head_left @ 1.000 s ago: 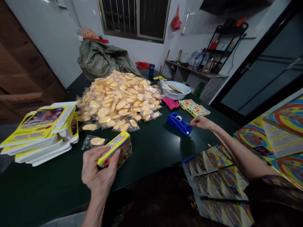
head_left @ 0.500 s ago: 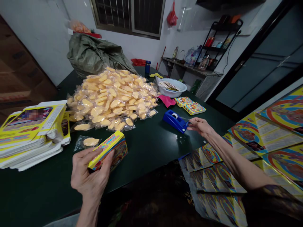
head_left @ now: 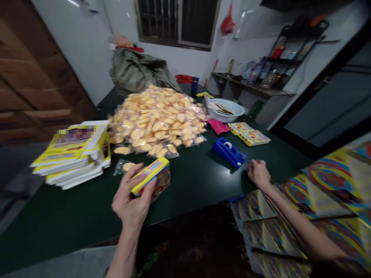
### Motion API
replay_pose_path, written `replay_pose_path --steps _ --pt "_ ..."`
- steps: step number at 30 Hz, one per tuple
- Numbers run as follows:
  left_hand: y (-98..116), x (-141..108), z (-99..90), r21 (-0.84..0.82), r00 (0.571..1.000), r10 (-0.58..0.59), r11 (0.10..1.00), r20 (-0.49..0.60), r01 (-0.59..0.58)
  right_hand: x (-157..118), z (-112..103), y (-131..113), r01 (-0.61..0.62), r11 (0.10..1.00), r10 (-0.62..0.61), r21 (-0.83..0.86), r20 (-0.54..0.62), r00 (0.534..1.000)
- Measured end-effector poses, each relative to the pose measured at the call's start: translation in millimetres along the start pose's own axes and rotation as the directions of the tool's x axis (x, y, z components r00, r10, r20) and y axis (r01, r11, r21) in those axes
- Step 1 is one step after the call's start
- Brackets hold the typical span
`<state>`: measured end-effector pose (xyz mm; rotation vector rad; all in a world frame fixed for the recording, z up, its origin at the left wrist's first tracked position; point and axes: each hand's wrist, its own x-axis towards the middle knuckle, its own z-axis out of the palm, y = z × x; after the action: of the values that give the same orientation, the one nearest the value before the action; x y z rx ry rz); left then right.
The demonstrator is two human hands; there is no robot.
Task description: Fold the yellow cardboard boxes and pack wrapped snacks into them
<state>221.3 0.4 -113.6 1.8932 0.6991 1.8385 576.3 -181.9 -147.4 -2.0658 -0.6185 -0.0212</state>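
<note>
Head view: our left hand [head_left: 130,204] grips a yellow box [head_left: 150,181] in closed fingers, while our right hand [head_left: 259,173] has drawn back from the blue tape dispenser [head_left: 228,152], empty, fingers loosely curled on the table [head_left: 197,200]

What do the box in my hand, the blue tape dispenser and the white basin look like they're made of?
The box looks like glossy printed paperboard, judging by its thin edges and shiny colour print. The tape dispenser looks like moulded plastic, with a smooth, slightly shiny blue body. The basin is probably plastic, given its smooth white wall, though enamel can't be ruled out.
</note>
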Motion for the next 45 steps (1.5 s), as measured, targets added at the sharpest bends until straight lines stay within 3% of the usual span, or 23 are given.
replay_pose_path --steps 2,4,6,8,11,14,18,22,34,37,40,42,43,45 --pt "2.0 0.5 -0.9 0.000 1.000 0.019 1.000 0.011 -0.019 -26.3 2.6 -18.3 0.121 0.992 -0.121 -0.020 0.021 0.992" --pt "4.4 1.1 -1.7 0.013 0.999 0.033 0.999 0.013 -0.034 -55.1 11.5 -46.7 0.239 0.971 -0.240 0.022 0.129 0.962" --pt "7.6 1.0 -2.1 0.017 0.999 0.039 0.999 0.000 -0.039 -83.4 24.7 -85.5 0.347 0.932 -0.363 0.110 0.242 0.900" --pt "11.8 0.0 -2.1 0.008 1.000 0.026 1.000 -0.002 -0.026 -107.6 39.3 -129.5 0.424 0.864 -0.497 0.272 0.319 0.807" --pt "17.6 -3.1 -1.8 0.009 0.999 -0.041 0.999 -0.002 0.041 -131.2 60.6 -185.1 0.183 0.799 -0.484 0.573 0.431 0.762" --pt "19.8 -7.3 -1.0 -0.004 0.988 -0.152 0.988 -0.022 0.152 -142.2 80.6 -211.5 -0.117 0.698 -0.410 0.706 0.529 0.743" --pt "17.9 -10.7 0.1 -0.047 0.974 -0.227 0.973 -0.023 0.226 -148.5 101.8 -215.7 -0.324 0.607 -0.337 0.725 0.605 0.722" --pt "15.9 -10.4 0.2 -0.054 0.973 -0.230 0.972 -0.022 0.228 -151.1 108.7 -217.2 -0.396 0.574 -0.295 0.717 0.631 0.717" --pt "13.6 -10.5 -3.6 -0.004 0.989 -0.148 0.989 0.011 0.148 -142.2 102.5 -228.4 -0.463 0.697 -0.159 0.548 0.747 0.645" --pt "17.4 -11.9 -3.9 0.031 0.994 -0.111 0.993 0.007 0.110 -137.1 101.4 -230.3 -0.499 0.745 -0.099 0.443 0.813 0.574" --pt "19.6 -11.4 -4.4 0.053 0.997 -0.075 0.996 0.009 0.075 -128.0 102.1 -234.1 -0.483 0.812 -0.080 0.327 0.882 0.464" --pt "18.0 -10.3 -5.7 0.062 0.997 -0.078 0.995 0.020 0.076 -123.5 105.1 -235.3 -0.415 0.865 -0.094 0.281 0.904 0.417" --pt "16.2 -9.7 -6.8 0.054 0.995 -0.094 0.994 0.032 0.092 -123.0 107.5 -234.7 -0.368 0.888 -0.109 0.276 0.903 0.415" --pt "11.3 -8.9 -10.1 0.000 0.985 -0.156 0.988 0.072 0.157 -126.7 114.7 -229.8 -0.290 0.910 -0.139 0.298 0.875 0.464"
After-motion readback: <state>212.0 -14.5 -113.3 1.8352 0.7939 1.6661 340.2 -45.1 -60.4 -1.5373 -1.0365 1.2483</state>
